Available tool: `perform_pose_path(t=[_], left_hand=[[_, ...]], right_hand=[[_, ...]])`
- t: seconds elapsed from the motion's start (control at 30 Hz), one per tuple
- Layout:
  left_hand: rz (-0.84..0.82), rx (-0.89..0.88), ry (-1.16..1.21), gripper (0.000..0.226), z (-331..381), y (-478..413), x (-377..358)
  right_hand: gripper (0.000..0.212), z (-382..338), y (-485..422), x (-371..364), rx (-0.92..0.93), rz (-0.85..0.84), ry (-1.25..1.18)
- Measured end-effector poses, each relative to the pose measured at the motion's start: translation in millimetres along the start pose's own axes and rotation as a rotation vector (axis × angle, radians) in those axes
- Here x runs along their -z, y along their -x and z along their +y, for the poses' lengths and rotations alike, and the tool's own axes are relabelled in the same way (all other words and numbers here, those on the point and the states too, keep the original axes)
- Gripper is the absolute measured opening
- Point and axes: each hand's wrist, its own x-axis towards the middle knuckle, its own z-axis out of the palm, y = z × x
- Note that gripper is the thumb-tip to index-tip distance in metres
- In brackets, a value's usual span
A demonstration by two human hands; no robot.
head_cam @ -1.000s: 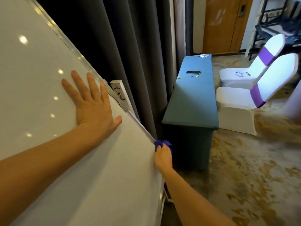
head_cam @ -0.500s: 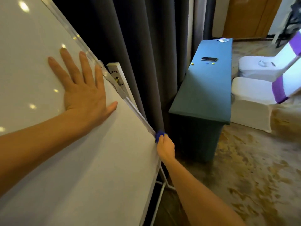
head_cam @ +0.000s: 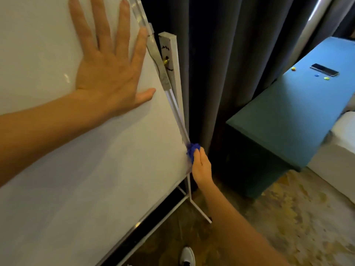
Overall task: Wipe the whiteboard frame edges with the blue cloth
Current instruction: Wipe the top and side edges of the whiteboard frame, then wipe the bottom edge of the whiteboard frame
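Note:
A big whiteboard [head_cam: 80, 179] fills the left half of the view, tilted. Its silver frame edge [head_cam: 177, 116] runs down the right side to the lower right corner. My left hand [head_cam: 109, 70] lies flat on the board face, fingers spread, holding nothing. My right hand [head_cam: 200, 166] is closed around the blue cloth [head_cam: 192, 149] and presses it against the frame edge just above the lower right corner. Only a small bunch of the cloth shows above my fingers.
The white stand leg [head_cam: 199, 208] spreads on the floor under the corner. Dark curtains [head_cam: 221, 64] hang right behind the board. A teal-covered table [head_cam: 284, 120] with a phone [head_cam: 324, 70] stands to the right, a white chair [head_cam: 338, 148] beyond. My shoe [head_cam: 187, 256] is below.
My right hand has slid the cloth down the right frame edge toward the lower corner. The view tipped downward; my left hand stays flat on the board.

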Motion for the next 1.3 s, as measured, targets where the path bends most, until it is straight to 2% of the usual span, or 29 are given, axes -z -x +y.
perform_pose_path(t=[0.07,0.1,0.17,0.2,0.3,0.53,0.7,0.8,0.87,0.9,0.97,1.0,1.03,1.07,1.13,1.2,1.23,1.3], left_hand=[[-0.010,0.014,-0.014,0.106,3.0,3.5,6.9],[-0.021,0.020,-0.033,0.106,3.6,5.3,9.0],[-0.058,0.030,-0.051,0.108,7.6,8.5,20.0],[-0.089,0.034,-0.056,0.108,9.7,9.9,28.2],[-0.183,0.052,-0.075,0.109,14.1,15.1,51.8],[-0.551,0.121,-0.002,0.116,6.1,11.3,95.8],[-0.691,0.227,0.041,0.113,31.2,1.2,114.8],[-0.593,0.475,0.223,0.084,73.4,18.2,123.9],[-0.494,0.653,0.330,0.063,134.5,73.4,127.2],[-0.506,0.771,0.383,0.063,178.4,114.2,130.2],[-0.664,0.978,0.518,0.077,273.8,189.8,138.6],[-0.747,1.103,0.610,0.084,319.5,215.6,141.0],[-0.758,1.261,0.743,0.087,356.2,227.6,143.4],[-0.697,1.453,0.919,0.089,381.3,225.9,145.2],[-0.361,1.850,1.159,0.079,402.0,199.0,139.5],[-0.016,2.220,1.054,0.046,392.2,167.0,128.3],[0.117,2.369,0.957,0.038,382.1,156.1,121.1],[0.318,2.620,0.872,0.043,362.1,145.4,106.4]], right_hand=[[0.011,3.1,-8.5,22.3,-0.054,-0.248,-0.084],[0.014,5.5,-13.3,31.9,-0.067,-0.361,-0.063],[0.041,5.0,-17.2,48.4,-0.041,-0.522,0.097],[0.048,2.3,-17.5,53.2,-0.038,-0.551,0.162],[0.055,-3.7,-9.1,70.4,-0.052,-0.575,0.180],[0.032,-2.1,34.1,119.9,-0.048,-0.580,0.188],[0.037,-0.7,43.6,129.7,-0.063,-0.565,0.220],[0.036,-2.9,37.6,127.8,-0.072,-0.574,0.193],[0.037,-3.8,30.1,124.7,-0.071,-0.616,0.157],[0.040,-3.6,26.0,122.0,-0.073,-0.659,0.160],[0.045,-2.2,16.5,116.2,-0.065,-0.730,0.170],[0.051,-0.9,10.5,114.7,-0.066,-0.746,0.180],[0.059,-0.2,6.0,115.1,-0.072,-0.753,0.189],[0.066,-0.7,2.7,117.4,-0.069,-0.767,0.201],[0.070,-0.3,-6.9,121.3,-0.033,-0.838,0.251],[0.072,6.6,-13.9,126.1,0.017,-0.926,0.337],[0.070,11.5,-16.8,129.0,0.040,-0.961,0.373],[0.064,14.3,-20.4,134.0,0.087,-1.009,0.431]])
